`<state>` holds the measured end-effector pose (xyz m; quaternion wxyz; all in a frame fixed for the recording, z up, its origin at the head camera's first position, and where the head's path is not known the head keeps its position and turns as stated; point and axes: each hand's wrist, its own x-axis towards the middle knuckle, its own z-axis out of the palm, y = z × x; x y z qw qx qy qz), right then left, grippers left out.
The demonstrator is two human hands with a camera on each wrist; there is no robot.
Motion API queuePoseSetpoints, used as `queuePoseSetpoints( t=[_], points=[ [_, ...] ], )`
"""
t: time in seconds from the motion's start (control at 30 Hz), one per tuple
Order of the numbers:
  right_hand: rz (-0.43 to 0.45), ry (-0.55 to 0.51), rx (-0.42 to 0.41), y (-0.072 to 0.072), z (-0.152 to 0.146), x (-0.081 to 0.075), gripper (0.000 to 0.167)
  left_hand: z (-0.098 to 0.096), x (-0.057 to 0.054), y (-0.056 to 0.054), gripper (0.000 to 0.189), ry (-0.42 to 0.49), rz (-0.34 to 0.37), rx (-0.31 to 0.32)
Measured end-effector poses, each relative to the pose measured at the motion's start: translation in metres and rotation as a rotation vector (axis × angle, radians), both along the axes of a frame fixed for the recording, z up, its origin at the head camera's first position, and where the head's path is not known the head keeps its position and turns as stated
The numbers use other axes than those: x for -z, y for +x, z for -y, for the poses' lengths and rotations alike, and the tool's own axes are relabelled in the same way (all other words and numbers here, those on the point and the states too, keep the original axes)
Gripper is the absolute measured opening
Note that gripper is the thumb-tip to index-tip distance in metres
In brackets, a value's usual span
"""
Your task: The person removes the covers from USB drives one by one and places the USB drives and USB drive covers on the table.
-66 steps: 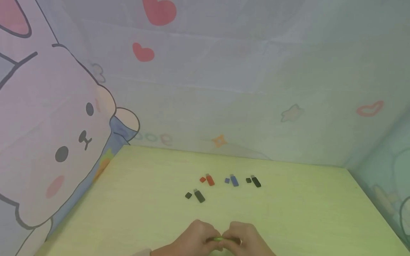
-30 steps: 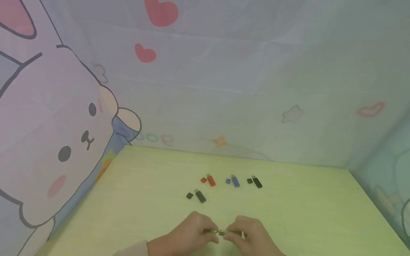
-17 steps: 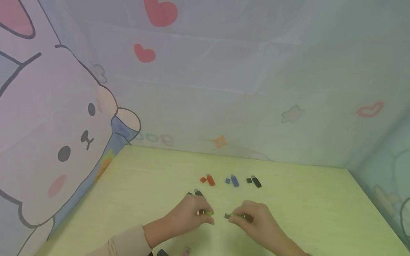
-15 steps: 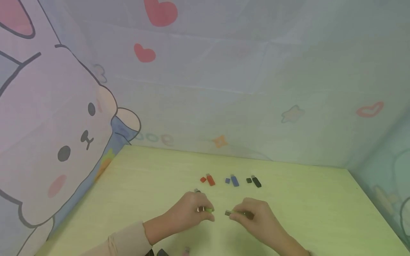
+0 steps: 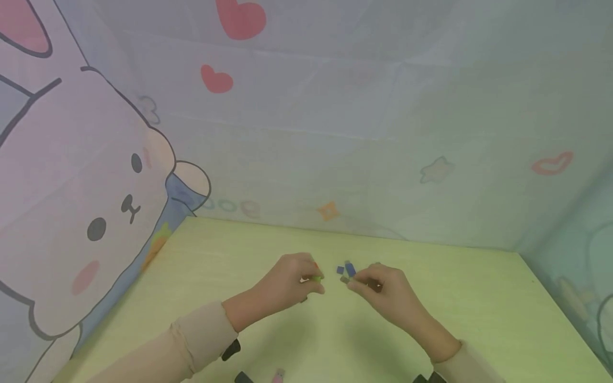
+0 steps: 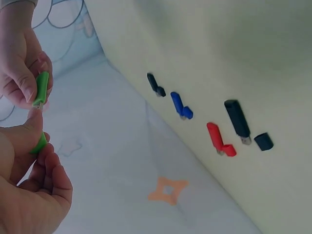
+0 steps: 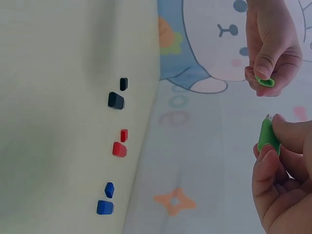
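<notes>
My left hand (image 5: 287,282) pinches a small green cap (image 7: 266,82), its open end showing in the right wrist view. The right hand (image 5: 390,290) grips a green USB stick (image 7: 268,136) between thumb and fingers, metal plug bare and pointing toward the cap. Cap and stick are apart, both held above the table. Beyond the hands lie a blue USB stick (image 5: 350,268) and its blue cap (image 5: 340,270). The left wrist view shows a red stick (image 6: 214,135) with a red cap (image 6: 229,150), and a larger dark stick (image 6: 237,117) beside its cap (image 6: 263,141); the left hand mostly hides these in the head view.
A smaller black stick (image 6: 152,81) with its cap (image 6: 161,91) lies at the row's end. At the table's near side are a pink stick (image 5: 278,376) and a dark object (image 5: 243,377), both cut off by the frame. A printed cloth (image 5: 306,133) rises behind the table (image 5: 460,308).
The hands have pulled the green cap and stick apart, baring the plug. Both hands have since moved forward over the table toward the row, covering some sticks in the head view.
</notes>
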<state>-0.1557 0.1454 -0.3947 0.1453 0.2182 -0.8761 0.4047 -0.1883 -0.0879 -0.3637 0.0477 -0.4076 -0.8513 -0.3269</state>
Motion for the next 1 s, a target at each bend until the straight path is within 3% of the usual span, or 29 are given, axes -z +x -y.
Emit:
queuePoseSetpoints(
  t=[0.13,0.3,0.53,0.83,1.0],
  points=[
    [0.031,-0.002,0.021,-0.011,-0.001,-0.002,0.01,-0.005,-0.007,-0.009,0.011,-0.012,-0.008,-0.044],
    [0.156,-0.063,0.05,-0.024,-0.002,0.001,0.017,-0.012,-0.007,-0.022,0.018,-0.047,0.004,-0.091],
    [0.249,-0.143,0.112,-0.038,0.001,0.01,0.019,-0.015,0.003,-0.036,0.012,-0.037,0.025,-0.115],
    [0.282,-0.184,0.142,-0.052,0.005,0.022,0.023,-0.019,0.02,-0.05,0.021,0.029,0.108,-0.164],
    [0.288,-0.214,0.159,-0.059,0.007,0.031,0.022,-0.023,0.031,-0.059,0.018,0.037,0.121,-0.162]
  ],
)
